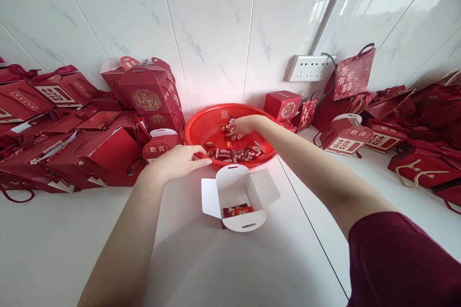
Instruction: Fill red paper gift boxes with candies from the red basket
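Observation:
A red plastic basket (196, 122) stands against the tiled wall with several wrapped candies (237, 154) in its bottom. My left hand (180, 160) grips the basket's near left rim, fingers over the edge and thumb outside. Inside the basket, my right hand (243, 126) has its fingers closed around some wrapped candies (230, 122); how many is hidden. In front of the basket sits an opened gift box (236, 192), white inside, with its flaps spread out. A few candies (238, 210) in dark and bright red wrappers lie in it.
Many red gift boxes (113, 153) crowd the left side, with a tall stack (146, 91) beside the basket. More boxes (347, 136) and bags (355, 74) stand at right. A white power strip (311, 68) is on the wall. A seam (309, 220) crosses the white tabletop (201, 268).

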`<control>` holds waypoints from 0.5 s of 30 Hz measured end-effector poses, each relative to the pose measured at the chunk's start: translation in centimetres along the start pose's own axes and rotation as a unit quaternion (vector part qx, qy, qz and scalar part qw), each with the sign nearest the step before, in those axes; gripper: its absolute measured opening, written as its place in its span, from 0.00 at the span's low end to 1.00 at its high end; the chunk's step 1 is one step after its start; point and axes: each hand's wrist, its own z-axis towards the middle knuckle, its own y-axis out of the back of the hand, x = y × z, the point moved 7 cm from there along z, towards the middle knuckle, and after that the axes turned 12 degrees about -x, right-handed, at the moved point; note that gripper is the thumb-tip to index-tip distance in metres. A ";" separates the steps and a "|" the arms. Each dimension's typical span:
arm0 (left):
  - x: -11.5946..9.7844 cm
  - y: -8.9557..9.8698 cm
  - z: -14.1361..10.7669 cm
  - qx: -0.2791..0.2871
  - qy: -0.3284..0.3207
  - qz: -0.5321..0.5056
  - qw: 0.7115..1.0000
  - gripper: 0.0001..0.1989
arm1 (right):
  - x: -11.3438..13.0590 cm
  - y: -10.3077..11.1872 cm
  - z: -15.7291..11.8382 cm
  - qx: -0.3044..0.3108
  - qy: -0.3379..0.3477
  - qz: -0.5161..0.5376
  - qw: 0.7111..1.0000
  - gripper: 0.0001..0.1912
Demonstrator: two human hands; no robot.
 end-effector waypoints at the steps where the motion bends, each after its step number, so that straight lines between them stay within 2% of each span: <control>1: 0.0 0.0 0.0 0.002 0.003 -0.002 1.000 0.23 | 0.0 0.0 0.6 -0.001 -0.002 -0.005 1.000 0.18; 5: -0.1 -0.1 -0.2 0.007 0.000 -0.013 1.000 0.22 | 2.0 -1.5 1.6 0.024 0.011 -0.002 1.000 0.25; 9: -0.2 -0.2 -0.4 0.011 -0.010 -0.022 1.000 0.21 | 5.3 -3.2 1.2 0.060 0.063 0.015 0.996 0.34; 12: -0.1 -0.2 -0.4 0.014 -0.011 -0.024 1.000 0.21 | 6.5 -3.9 0.6 0.082 0.063 0.015 0.994 0.41; 15: 0.0 -0.3 -0.4 0.017 -0.005 -0.022 1.000 0.22 | 6.8 -4.2 -0.3 0.103 0.054 0.038 0.992 0.38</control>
